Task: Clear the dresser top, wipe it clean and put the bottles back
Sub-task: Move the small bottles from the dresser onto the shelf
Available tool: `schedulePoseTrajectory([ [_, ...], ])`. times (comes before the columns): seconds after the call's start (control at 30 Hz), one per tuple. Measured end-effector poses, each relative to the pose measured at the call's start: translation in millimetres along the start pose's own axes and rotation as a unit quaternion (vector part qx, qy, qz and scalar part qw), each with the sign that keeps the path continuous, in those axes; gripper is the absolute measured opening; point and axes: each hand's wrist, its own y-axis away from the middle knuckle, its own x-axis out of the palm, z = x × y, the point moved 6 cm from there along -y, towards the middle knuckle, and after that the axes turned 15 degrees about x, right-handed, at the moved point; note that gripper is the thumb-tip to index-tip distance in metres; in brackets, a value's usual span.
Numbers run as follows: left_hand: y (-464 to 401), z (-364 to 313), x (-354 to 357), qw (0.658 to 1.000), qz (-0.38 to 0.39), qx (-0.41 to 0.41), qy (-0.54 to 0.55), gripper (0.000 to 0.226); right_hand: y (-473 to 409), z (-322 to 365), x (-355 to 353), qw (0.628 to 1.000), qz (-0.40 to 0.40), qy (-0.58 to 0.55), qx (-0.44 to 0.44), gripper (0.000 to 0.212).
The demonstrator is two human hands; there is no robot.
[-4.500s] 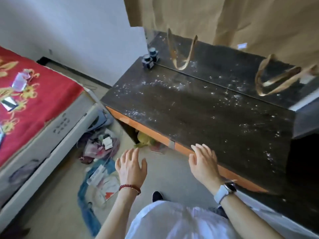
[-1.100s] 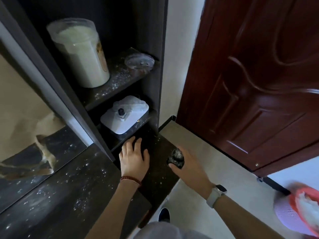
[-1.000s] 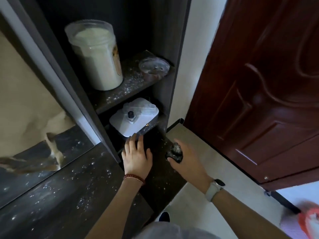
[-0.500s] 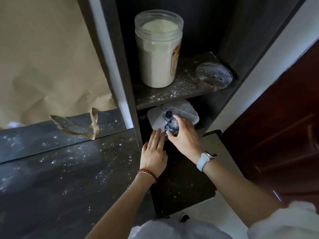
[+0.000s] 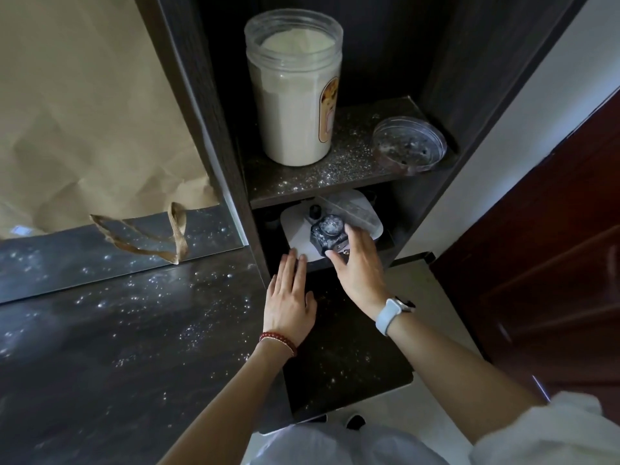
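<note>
My right hand (image 5: 359, 273) grips a small dark, dust-speckled bottle (image 5: 328, 233) and holds it at the mouth of the lower shelf, just over a white lidded box (image 5: 298, 226). My left hand (image 5: 289, 303) lies flat, fingers together, on the dark dresser top (image 5: 127, 347), its fingertips near the box's front edge. White specks are scattered over the dresser top.
On the upper shelf (image 5: 322, 172) stand a tall clear jar of pale powder (image 5: 295, 85) and a loose clear lid (image 5: 410, 145). A mirror (image 5: 84, 243) partly covered with brown paper (image 5: 84, 105) stands at the left. A dark red door (image 5: 553, 256) is at the right.
My view swung from the dusty dresser top to the shelf unit. My right hand carried the dark bottle from the dresser's end up to the lower shelf; my left hand stayed flat.
</note>
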Motion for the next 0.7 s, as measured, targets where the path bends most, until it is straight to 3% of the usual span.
schedulePoseTrajectory([
  [0.33,2.6,-0.7,-2.0,0.998,0.056,-0.004,-0.002,0.071,-4.5,6.2,9.5,1.0,0.005,0.011,0.028,0.057],
  [0.53,21.0,-11.8,-5.8,0.999,0.038,-0.017,-0.02,0.058,38.9,-22.7,-1.2,0.998,-0.057,0.009,-0.02,0.046],
  [0.7,47.3,-27.9,31.8,0.987,0.153,0.022,-0.037,0.049,105.5,-105.9,12.7,0.99,0.022,0.079,0.116,0.055],
])
